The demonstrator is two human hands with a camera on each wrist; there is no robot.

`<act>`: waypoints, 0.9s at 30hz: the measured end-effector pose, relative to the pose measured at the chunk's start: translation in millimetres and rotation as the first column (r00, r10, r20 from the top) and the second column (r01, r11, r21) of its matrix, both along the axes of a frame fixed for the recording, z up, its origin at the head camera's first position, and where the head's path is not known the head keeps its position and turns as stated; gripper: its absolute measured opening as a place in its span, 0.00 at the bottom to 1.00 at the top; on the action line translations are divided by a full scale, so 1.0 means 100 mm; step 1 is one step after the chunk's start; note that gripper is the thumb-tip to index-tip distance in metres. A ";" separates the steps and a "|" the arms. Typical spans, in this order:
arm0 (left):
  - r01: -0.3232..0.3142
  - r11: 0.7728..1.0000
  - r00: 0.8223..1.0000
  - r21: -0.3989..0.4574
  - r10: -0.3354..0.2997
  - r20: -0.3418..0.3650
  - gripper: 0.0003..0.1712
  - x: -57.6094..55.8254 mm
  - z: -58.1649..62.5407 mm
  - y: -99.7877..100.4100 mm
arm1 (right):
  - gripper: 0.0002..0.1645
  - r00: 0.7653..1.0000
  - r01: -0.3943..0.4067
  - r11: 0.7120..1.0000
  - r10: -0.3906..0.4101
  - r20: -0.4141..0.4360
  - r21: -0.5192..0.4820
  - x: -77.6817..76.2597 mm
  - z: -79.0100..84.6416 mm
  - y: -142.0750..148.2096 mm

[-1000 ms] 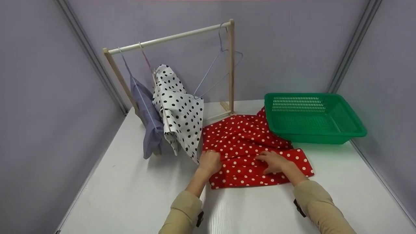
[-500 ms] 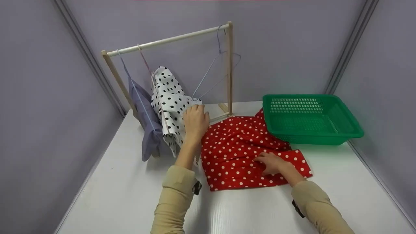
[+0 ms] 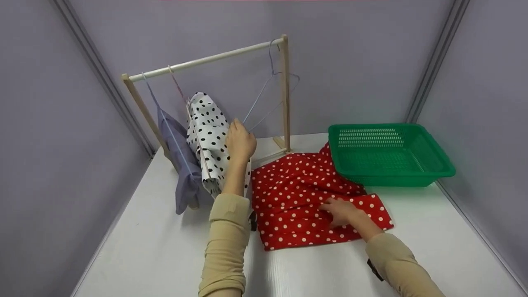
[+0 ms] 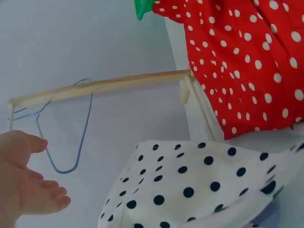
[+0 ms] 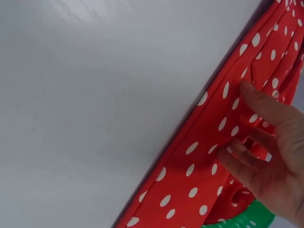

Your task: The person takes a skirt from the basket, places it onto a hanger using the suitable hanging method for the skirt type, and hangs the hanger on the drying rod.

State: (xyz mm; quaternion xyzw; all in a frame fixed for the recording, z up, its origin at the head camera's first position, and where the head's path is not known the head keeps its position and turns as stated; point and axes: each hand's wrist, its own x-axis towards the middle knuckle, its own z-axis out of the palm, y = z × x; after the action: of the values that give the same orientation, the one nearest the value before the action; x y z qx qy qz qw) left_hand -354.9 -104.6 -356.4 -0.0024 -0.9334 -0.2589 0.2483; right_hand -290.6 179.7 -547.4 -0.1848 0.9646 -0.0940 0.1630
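My left hand (image 3: 241,142) is raised in front of the white garment with black dots (image 3: 210,128), close to the lower part of an empty blue hanger (image 4: 78,159). In the left wrist view its thumb and fingers are spread apart with nothing between them, and the hanger lies just beyond the thumb. My right hand (image 3: 341,211) rests on a red garment with white dots (image 3: 284,198) spread on the table. Its loosely bent fingertips (image 5: 230,159) touch the cloth near the front edge.
A wooden rack with a pale rail (image 3: 214,59) stands at the back left. On it hang a purple-grey garment (image 3: 177,140), the dotted white one and the blue hanger. A green basket (image 3: 443,169) at the right overlaps the red garment's back corner. Grey walls enclose the white table (image 3: 136,247).
My left hand has left the red garment's left side and moved up and away toward the hanger. My right hand stays on the cloth. The head view has tilted slightly.
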 end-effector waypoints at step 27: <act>-0.031 0.819 0.966 0.573 -0.122 0.228 0.20 -0.13 0.33 0.42 | 0.34 1.000 0.016 0.997 -0.018 0.018 0.081 -0.02 0.01 -0.03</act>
State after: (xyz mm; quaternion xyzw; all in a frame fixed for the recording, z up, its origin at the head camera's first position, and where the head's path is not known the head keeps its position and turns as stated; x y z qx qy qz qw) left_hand -367.5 -62.9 -323.1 0.0828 -0.8362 -0.5309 0.1097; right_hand -292.3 176.5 -545.9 -0.1691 0.9676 -0.0580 0.1784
